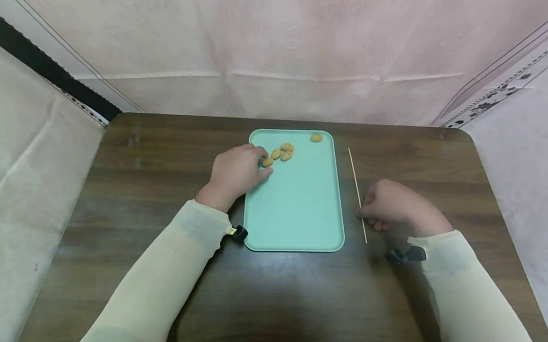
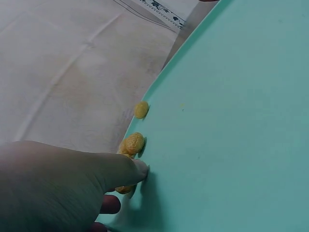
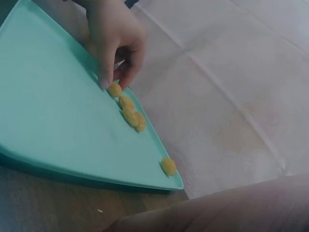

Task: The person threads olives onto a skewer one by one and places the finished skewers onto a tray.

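A mint-green tray [image 1: 299,206] lies on the table, with several yellow-brown, oval, nut-like pieces [image 1: 286,155] near its far edge. At the tray's far left, my left hand [image 1: 236,170] has thumb and forefinger on either side of one piece [image 3: 114,89], pinching it. To the right of the tray, my right hand [image 1: 394,205] pinches a thin wooden skewer [image 1: 353,171] between thumb and forefinger, with the other fingers curled. The skewer runs roughly parallel to the tray's right side. In the right wrist view, only part of that hand [image 3: 217,208] shows, and the skewer is out of sight.
The dark wooden table [image 1: 192,301] has rounded far corners. Pale cloth [image 1: 266,40] hangs behind it and at both sides. One single piece [image 1: 316,137] lies apart at the tray's far right corner.
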`<state>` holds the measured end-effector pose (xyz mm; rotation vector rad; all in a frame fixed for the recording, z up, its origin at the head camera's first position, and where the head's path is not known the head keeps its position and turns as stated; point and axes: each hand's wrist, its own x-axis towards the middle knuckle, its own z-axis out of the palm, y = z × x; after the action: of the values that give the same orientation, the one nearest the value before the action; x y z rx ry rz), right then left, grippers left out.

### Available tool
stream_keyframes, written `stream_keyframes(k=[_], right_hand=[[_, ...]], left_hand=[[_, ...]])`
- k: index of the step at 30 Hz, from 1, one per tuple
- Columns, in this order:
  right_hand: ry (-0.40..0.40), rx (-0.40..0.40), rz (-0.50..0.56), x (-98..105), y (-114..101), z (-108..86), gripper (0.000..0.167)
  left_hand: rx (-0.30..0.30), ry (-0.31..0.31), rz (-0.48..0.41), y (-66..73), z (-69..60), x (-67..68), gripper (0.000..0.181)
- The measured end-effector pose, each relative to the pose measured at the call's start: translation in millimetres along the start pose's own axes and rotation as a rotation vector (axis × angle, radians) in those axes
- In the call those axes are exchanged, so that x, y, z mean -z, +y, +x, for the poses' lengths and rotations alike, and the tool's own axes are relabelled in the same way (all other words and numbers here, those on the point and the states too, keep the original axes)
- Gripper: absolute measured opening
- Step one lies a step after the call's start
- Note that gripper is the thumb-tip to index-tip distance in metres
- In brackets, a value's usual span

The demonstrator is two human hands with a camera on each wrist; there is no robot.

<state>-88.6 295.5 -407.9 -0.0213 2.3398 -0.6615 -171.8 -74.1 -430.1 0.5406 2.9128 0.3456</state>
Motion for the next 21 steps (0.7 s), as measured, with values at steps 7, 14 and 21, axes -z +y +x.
stream_keyframes(k=[7, 14, 21], right_hand=[[-0.022, 0.015, 0.113, -3.8, 3.9, -0.3, 0.023], [-0.005, 0.023, 0.139, -8.1, 8.7, 1.6, 0.017], [0.17, 0.039, 0.018, -7.4, 17.0, -1.3, 0.021]], left_hand=[[0.004, 0.05, -0.006, -0.9, 0.7, -5.5, 0.033], [0.007, 0.1, -0.062, -2.0, -6.1, -8.2, 0.03], [-0.072, 0.256, -0.22, -0.2, -19.7, -4.1, 0.028]])
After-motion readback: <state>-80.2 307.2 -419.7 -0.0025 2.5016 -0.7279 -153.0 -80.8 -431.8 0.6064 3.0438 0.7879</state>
